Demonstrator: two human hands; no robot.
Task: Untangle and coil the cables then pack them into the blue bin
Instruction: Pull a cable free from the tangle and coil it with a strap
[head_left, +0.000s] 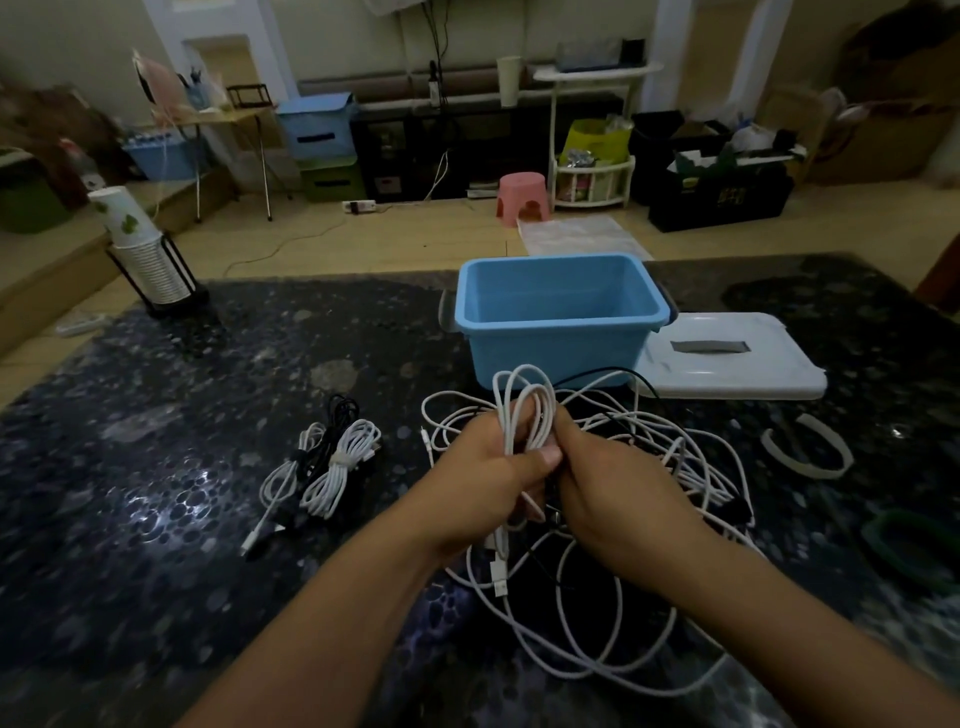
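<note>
Both hands meet over a tangle of white and black cables (670, 462) on the dark table. My left hand (493, 467) grips a looped white cable (524, 400) whose loops stand up above the fist; its USB plug hangs below. My right hand (613, 488) holds the same bundle from the right side. The blue bin (561, 317) stands just behind the hands with nothing visible inside. Left of my hands lie coiled cables (332, 462), white and black, one tied with a band.
The bin's white lid (727, 364) lies to its right. A white band (808, 447) and a green ring (909, 545) lie at the right. A stack of paper cups in a black holder (145, 260) stands at the table's far left corner.
</note>
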